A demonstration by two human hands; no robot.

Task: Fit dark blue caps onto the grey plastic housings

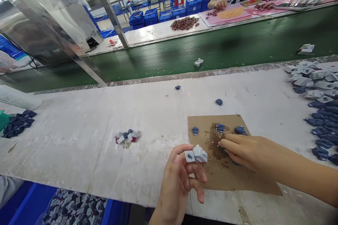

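My left hand (175,179) pinches a small light-grey plastic part (200,154) between thumb and forefinger, with its other fingers loosely curled. On the brown cardboard sheet (219,181), my right hand (245,147) reaches down with fingers together at a dark, wet patch (215,140). Whatever those fingertips hold is hidden; a dark edge shows below them. Close to this hand lie small dark-blue parts: one at the sheet's left (195,130), one on the wet patch (220,127) and one beside the knuckles (239,130).
Left of the cardboard sits a small cluster of grey, blue and red parts (127,136). Grey parts (317,77) and blue parts (323,126) are heaped at right. A blue bin (29,205) holds assembled pieces. Beyond the green conveyor (158,59), a person works with both hands.
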